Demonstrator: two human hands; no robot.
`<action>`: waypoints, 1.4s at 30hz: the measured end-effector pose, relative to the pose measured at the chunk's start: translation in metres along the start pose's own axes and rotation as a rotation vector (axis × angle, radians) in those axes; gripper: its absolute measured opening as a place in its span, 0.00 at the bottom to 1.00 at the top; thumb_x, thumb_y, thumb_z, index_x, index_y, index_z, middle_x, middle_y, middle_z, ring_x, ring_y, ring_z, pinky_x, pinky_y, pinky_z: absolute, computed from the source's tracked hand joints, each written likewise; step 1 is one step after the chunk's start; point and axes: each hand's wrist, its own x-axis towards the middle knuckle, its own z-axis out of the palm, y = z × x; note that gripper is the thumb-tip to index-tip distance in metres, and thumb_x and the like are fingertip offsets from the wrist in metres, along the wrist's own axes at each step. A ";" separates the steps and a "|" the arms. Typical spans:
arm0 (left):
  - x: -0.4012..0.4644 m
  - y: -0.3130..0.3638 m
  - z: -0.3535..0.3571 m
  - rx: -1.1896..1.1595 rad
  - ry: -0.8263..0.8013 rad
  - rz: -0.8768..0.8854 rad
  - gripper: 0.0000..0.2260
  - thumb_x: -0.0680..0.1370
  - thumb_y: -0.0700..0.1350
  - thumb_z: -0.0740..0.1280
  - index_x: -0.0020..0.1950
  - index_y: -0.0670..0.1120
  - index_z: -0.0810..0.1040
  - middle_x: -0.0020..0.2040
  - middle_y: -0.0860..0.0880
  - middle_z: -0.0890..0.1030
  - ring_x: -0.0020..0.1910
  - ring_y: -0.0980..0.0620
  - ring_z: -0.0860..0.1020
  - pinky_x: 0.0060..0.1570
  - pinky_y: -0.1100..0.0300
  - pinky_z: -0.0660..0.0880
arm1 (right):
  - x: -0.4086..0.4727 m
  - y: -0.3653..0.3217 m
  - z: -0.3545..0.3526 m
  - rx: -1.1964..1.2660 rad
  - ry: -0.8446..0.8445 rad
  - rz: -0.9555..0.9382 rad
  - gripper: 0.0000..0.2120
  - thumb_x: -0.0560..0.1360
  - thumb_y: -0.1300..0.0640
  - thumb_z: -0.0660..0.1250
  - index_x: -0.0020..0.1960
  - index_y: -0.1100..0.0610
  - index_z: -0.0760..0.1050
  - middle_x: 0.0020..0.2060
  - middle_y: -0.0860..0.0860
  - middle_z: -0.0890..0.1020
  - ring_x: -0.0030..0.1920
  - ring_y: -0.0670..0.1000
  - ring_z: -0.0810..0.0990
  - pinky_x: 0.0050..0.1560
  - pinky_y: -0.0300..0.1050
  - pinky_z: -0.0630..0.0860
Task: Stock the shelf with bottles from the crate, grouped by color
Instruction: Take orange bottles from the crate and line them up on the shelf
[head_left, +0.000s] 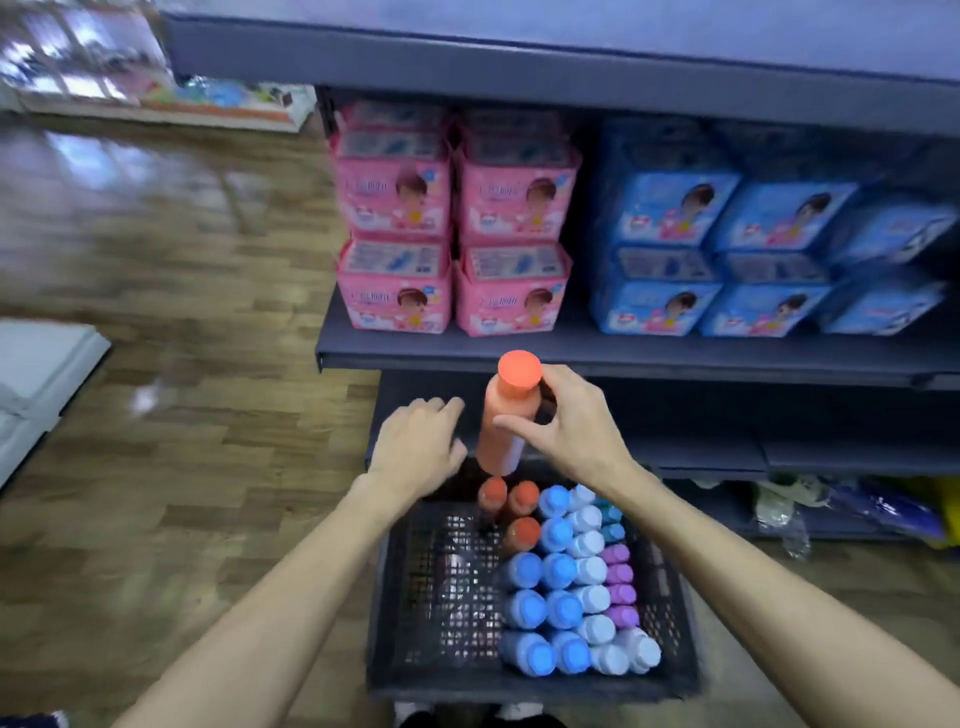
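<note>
- My right hand (571, 421) holds the orange bottle (506, 415) up high over the far end of the crate (405, 597), thumb in front and fingers curled round the back
- The bottle stands almost straight up, its round cap on top, in front of the dark shelf (623, 358)
- My left hand (421, 441) is just beside the bottle, fingers loose and a bit bent, holding nothing
- In the crate I see three more orange bottles (511, 504), then rows of blue bottles (545, 587), pale blue bottles (592, 571), and purple bottles (618, 587) on the right
- Pink packs (452, 218) and blue packs (753, 249) sit on the shelf above
</note>
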 end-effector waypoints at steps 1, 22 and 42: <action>0.004 0.000 -0.011 0.012 0.025 0.012 0.14 0.71 0.48 0.66 0.54 0.45 0.75 0.43 0.46 0.79 0.44 0.42 0.78 0.39 0.51 0.73 | 0.004 -0.008 -0.007 0.004 0.021 -0.028 0.23 0.67 0.48 0.79 0.57 0.56 0.78 0.49 0.49 0.80 0.48 0.50 0.78 0.52 0.46 0.76; 0.071 0.010 -0.262 0.200 0.562 0.144 0.07 0.72 0.48 0.65 0.44 0.46 0.70 0.36 0.48 0.79 0.39 0.41 0.79 0.31 0.55 0.70 | 0.108 -0.196 -0.196 -0.312 0.369 -0.348 0.29 0.65 0.29 0.64 0.47 0.53 0.81 0.40 0.49 0.85 0.41 0.52 0.82 0.46 0.51 0.78; 0.104 -0.003 -0.367 0.381 0.662 0.088 0.06 0.75 0.48 0.61 0.47 0.46 0.69 0.37 0.49 0.79 0.38 0.43 0.78 0.31 0.58 0.66 | 0.207 -0.276 -0.251 -0.287 0.394 -0.206 0.21 0.64 0.37 0.71 0.37 0.56 0.76 0.35 0.51 0.81 0.36 0.51 0.81 0.36 0.45 0.79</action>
